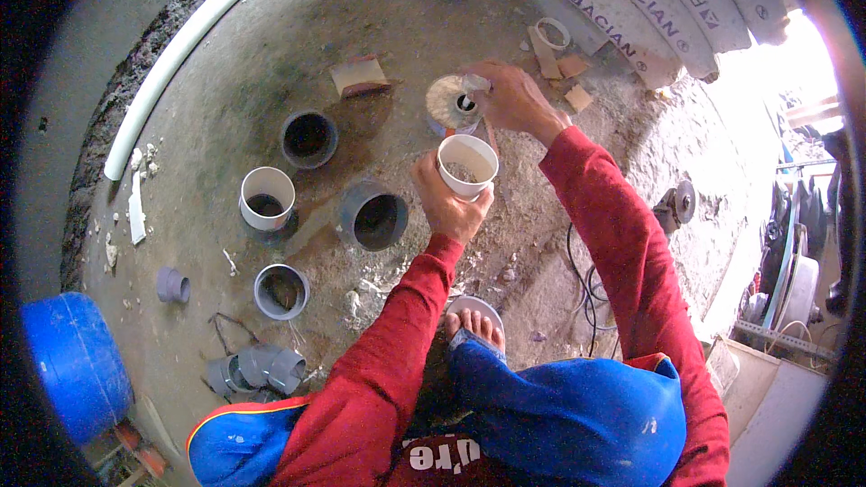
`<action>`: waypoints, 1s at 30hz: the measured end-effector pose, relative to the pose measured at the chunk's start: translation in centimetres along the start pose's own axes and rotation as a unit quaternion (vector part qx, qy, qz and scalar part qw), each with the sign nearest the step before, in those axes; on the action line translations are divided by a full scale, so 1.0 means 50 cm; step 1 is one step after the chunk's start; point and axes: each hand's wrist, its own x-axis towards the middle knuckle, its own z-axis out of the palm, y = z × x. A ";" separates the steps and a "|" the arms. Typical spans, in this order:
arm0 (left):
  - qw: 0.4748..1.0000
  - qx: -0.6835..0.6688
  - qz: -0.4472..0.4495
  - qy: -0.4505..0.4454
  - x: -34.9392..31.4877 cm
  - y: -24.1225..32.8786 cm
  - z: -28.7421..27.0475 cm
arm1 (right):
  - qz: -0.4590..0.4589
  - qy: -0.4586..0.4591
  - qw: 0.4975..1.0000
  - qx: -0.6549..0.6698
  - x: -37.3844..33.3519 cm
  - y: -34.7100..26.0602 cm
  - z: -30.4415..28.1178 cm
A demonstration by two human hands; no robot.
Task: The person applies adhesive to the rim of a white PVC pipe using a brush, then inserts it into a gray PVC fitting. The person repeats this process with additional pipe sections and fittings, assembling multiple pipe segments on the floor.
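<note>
My left hand [448,206] is wrapped round a short white pipe piece [467,189], whose open end faces up. Beyond it stands a round can [443,106] with a pale top and a small dark opening. My right hand [517,101] is at the can's right side, fingers pinched together beside the opening. A small whitish thing [474,83] shows at those fingertips; its kind is too unclear to tell. Left of my left hand, a grey pipe fitting [350,213] rests on the floor. Near it are a second grey fitting [331,155] and a white pipe piece [282,185] set in a grey fitting.
More grey fittings [260,299] lie left of my legs, with a blue barrel [77,365] at far left. A long white pipe [180,45] runs along the wall. Stacked wrapped pipes [622,0] fill the back right. An angle grinder [677,206] and black cable [582,284] lie right.
</note>
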 end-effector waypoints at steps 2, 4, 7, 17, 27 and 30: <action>0.999 0.029 0.022 0.007 0.003 0.014 -0.012 | 0.020 0.026 0.999 0.031 -0.004 0.005 -0.006; 0.998 0.050 0.036 0.012 0.012 0.030 -0.023 | 0.034 0.028 0.998 0.047 -0.007 0.013 -0.015; 0.997 0.058 0.054 0.014 0.037 0.060 -0.039 | 0.051 0.062 0.995 0.061 -0.015 0.026 -0.023; 0.985 0.096 0.125 -0.072 0.181 0.112 -0.125 | 0.097 0.187 0.954 0.212 -0.069 0.058 -0.003; 0.968 0.164 0.145 -0.124 0.235 0.104 -0.169 | 0.120 0.199 0.950 0.208 -0.076 0.061 0.019; 0.967 0.167 0.142 -0.130 0.237 0.093 -0.173 | 0.119 0.195 0.954 0.191 -0.071 0.055 0.019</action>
